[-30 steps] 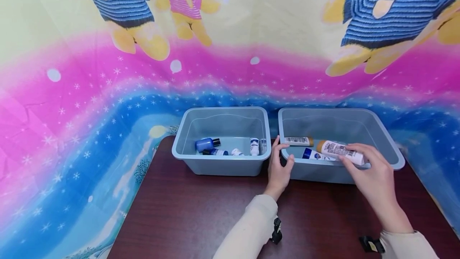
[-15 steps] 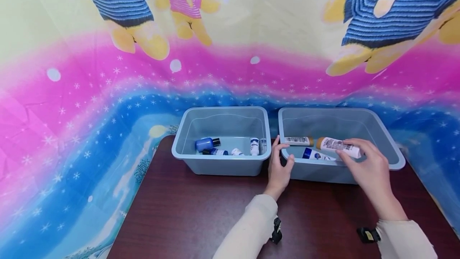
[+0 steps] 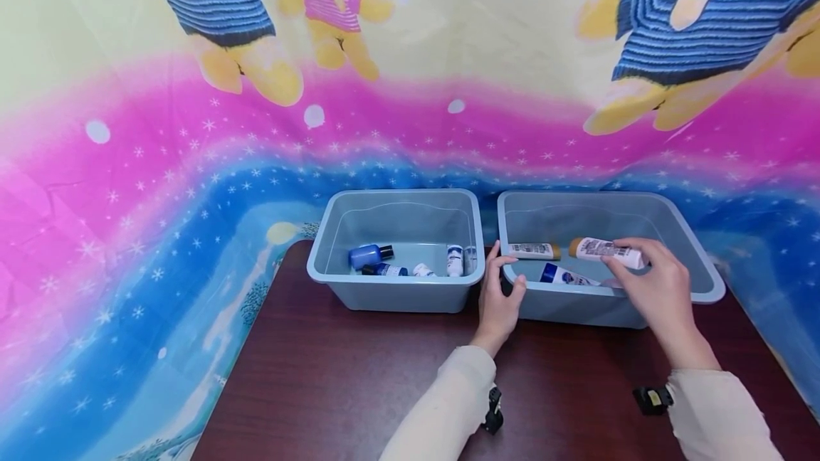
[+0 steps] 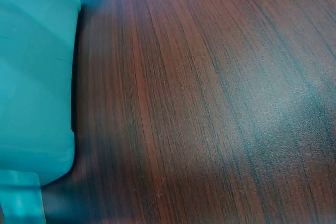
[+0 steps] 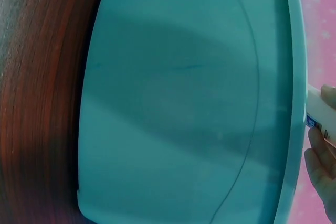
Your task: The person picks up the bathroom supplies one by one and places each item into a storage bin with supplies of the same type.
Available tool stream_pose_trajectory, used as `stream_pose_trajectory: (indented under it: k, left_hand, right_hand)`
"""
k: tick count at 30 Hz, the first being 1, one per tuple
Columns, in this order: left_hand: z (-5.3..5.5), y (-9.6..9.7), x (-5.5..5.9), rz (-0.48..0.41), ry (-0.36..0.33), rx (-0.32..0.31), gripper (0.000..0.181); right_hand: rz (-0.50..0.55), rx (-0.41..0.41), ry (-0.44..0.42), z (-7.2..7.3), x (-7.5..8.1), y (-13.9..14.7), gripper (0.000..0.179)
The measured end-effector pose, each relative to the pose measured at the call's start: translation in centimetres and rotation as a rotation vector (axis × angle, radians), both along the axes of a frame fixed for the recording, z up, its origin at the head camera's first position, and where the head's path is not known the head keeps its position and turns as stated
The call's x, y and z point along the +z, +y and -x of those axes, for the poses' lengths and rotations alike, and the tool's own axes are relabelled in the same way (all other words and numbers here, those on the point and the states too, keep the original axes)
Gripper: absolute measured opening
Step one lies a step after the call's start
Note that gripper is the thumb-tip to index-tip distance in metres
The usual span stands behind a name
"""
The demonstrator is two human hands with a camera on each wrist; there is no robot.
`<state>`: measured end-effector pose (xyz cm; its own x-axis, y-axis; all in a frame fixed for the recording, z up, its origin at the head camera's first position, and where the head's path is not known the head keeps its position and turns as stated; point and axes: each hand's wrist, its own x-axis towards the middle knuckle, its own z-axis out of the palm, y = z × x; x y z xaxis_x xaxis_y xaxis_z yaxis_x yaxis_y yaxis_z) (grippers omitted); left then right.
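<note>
My right hand [image 3: 656, 283] pinches a white tube with a brown cap [image 3: 598, 250] between thumb and fingers, its printed label facing up and its cap to the left. It is over the right grey bin [image 3: 583, 306]. In the right wrist view the white tube [image 5: 320, 113] and fingertips show beyond the bin's rim. My left hand [image 3: 498, 308] touches that bin's left front corner, thumb apart from the fingers. Inside the bin lie another brown-capped white tube [image 3: 530, 251] and a white tube with a blue cap [image 3: 568, 275]. The left wrist view shows no fingers.
A second grey bin [image 3: 397, 296] stands to the left, holding a blue bottle with a black cap [image 3: 365, 256], a dark blue bottle [image 3: 387, 270] and white bottles [image 3: 455, 260]. Both bins sit on a dark wood table [image 3: 346, 383] near a printed cloth backdrop [image 3: 410, 126].
My right hand has moved slightly back and left, carrying the tube away from the front rim and turning it a little flatter. My left hand stays at the corner.
</note>
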<state>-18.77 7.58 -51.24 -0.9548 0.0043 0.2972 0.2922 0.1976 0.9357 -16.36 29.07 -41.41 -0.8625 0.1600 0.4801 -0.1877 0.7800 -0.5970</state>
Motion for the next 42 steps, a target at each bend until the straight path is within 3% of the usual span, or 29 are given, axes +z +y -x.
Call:
stream_pose_trajectory:
  k: [21, 42]
  left_hand:
    - [-0.1, -0.1, 0.1, -0.010, -0.033, -0.005, 0.030]
    - [-0.2, -0.1, 0.3, -0.007, -0.010, -0.005, 0.032]
  right_hand:
    - [-0.065, 0.020, -0.169, 2.0, -0.6, 2.4, 0.040]
    - [-0.206, 0.113, -0.360, 4.6, -0.8, 4.2, 0.042]
